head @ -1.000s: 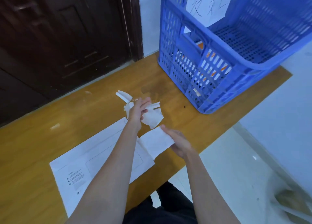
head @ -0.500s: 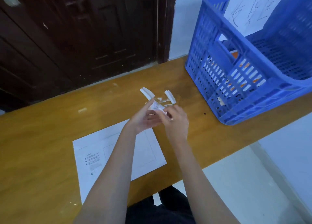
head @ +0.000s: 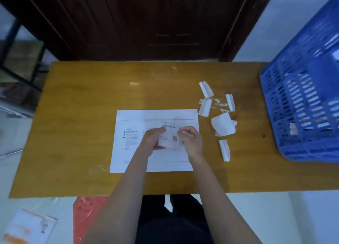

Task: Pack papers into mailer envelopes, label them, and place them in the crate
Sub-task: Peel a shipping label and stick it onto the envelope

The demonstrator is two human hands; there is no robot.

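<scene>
Head view: a white envelope (head: pixel 132 152) lies flat on the wooden table (head: pixel 77 124), roughly in the middle. Both hands are over it and hold one label (head: pixel 169 136) between them. The left hand (head: pixel 153 140) pinches the label's left edge; the right hand (head: pixel 190 140) pinches its right edge, fingers curled. The label has a barcode along its top edge. Whether it touches the envelope cannot be told.

Right of the envelope, curled white paper scraps (head: pixel 222 124) lie scattered on the table, one strip (head: pixel 224 150) nearest the person. The blue crate (head: pixel 302 115) stands at the table's right end, well apart from the hands. A dark door (head: pixel 146 23) is behind the table. A red stool (head: pixel 86 220) shows below the table's near edge.
</scene>
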